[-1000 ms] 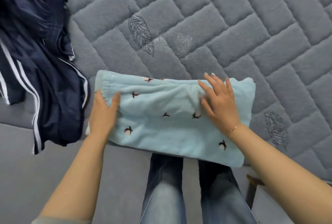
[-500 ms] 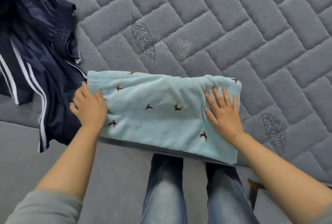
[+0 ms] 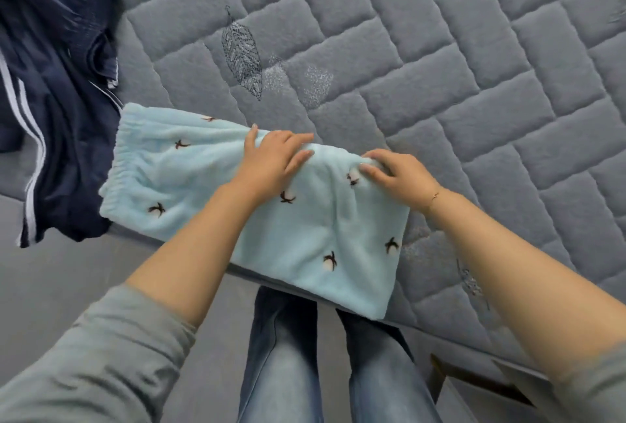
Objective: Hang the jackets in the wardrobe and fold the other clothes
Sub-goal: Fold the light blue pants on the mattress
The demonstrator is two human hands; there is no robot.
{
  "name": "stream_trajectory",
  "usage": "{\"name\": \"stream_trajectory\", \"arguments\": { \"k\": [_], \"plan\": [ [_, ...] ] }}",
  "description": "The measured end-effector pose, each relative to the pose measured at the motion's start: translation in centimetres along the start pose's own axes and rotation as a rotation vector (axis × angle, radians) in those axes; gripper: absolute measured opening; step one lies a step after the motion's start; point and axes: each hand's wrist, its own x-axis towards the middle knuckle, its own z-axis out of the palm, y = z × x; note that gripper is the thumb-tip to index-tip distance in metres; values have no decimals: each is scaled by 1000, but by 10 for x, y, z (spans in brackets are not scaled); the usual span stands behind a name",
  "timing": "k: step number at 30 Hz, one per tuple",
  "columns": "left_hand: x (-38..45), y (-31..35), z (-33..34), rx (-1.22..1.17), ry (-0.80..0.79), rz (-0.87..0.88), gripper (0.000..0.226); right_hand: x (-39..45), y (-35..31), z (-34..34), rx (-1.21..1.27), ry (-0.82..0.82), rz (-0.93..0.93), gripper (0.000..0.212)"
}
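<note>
A light blue fleece garment (image 3: 210, 185) with small dark prints lies folded at the near edge of the grey quilted mattress (image 3: 440, 90), its elastic waistband on the left. My left hand (image 3: 274, 160) presses flat on the garment near the middle of its far edge, fingers straight. My right hand (image 3: 396, 173) is just to the right of it, with fingers and thumb curled and pinching a bunch of the fabric at the far edge. A navy jacket (image 3: 57, 111) with white stripes lies crumpled at the left and hangs over the mattress edge.
My legs in blue jeans (image 3: 281, 361) stand against the mattress side below the garment. A grey floor (image 3: 50, 287) shows at lower left, and a box or drawer corner (image 3: 474, 388) at lower right. Bare quilted mattress stretches beyond and to the right.
My left hand left the garment's left end and moved to its middle. My right hand slid left from the right end and now pinches the far edge.
</note>
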Motion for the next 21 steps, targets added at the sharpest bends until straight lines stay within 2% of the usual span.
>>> {"name": "stream_trajectory", "arguments": {
  "k": [3, 7, 9, 11, 13, 14, 16, 18, 20, 21],
  "plan": [
    [12, -10, 9, 31, -23, -51, 34, 5, 9, -19, 79, -125, 40, 37],
    [16, -6, 25, 110, 117, -181, 30, 19, 26, -23, -81, -172, 136, 55],
    [12, 10, 28, 87, 238, -268, 27, 22, 34, -20, -202, -100, 127, 47],
    [-9, 36, 30, 25, 408, -348, 30, 14, 45, -18, -182, 56, 93, 36],
    [-42, 74, 42, -93, 559, -348, 33, 1, 56, -17, 43, 175, 127, 29],
    [-63, 96, 53, -168, 572, -338, 34, -7, 60, -17, 207, 189, 166, 26],
    [-100, 141, 88, -286, 420, -347, 43, -22, 63, -15, 547, 136, 241, 22],
    [-127, 177, 128, -240, 122, -387, 75, -31, 64, -10, 780, 56, 311, 32],
    [-139, 195, 156, -51, -32, -395, 104, -35, 63, -1, 841, 31, 333, 46],
    [-139, 198, 163, 0, -59, -412, 109, -34, 62, 2, 841, 27, 338, 51]
  ]
}}
